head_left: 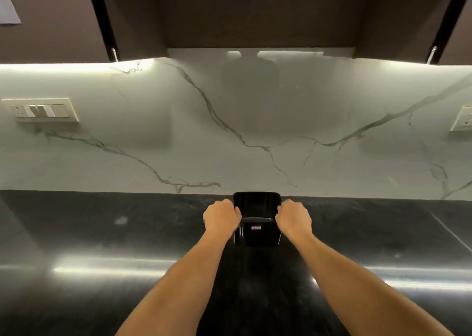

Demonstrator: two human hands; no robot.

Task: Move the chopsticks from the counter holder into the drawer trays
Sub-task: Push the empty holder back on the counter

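A black square holder (256, 231) stands on the dark counter (102, 233) close to the marble backsplash. Its open top faces me and its inside looks dark; no chopsticks show in it. My left hand (221, 218) grips the holder's left rim with curled fingers. My right hand (293, 218) grips the right rim the same way. A small label sits on the holder's near face. No drawer or trays are in view.
The white marble backsplash (229, 131) rises right behind the holder. Switch plates sit on it at the left (40, 110) and far right (463, 118). Dark wall cabinets (255, 14) hang overhead. The counter reflects strip lights along its near part.
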